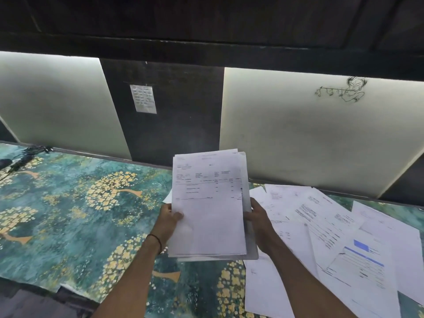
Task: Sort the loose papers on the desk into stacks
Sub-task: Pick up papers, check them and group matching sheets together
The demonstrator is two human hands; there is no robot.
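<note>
A bundle of white printed sheets [210, 205] is held upright above the desk, its top page an invoice-like form. My left hand [168, 220] grips the bundle's left edge, thumb on the front page. My right hand [255, 220] grips its right edge, fingers behind the sheets. Loose papers [332, 230] lie scattered and overlapping on the desk to the right; one of them carries a blue header block [362, 246].
The desk wears a teal cover with yellow tree motifs [68, 203]. A dark coiled cable [25, 157] lies at the far left. Pale wall panels and a dark panel with a small pinned note [143, 99] stand behind. A dark shelf hangs overhead.
</note>
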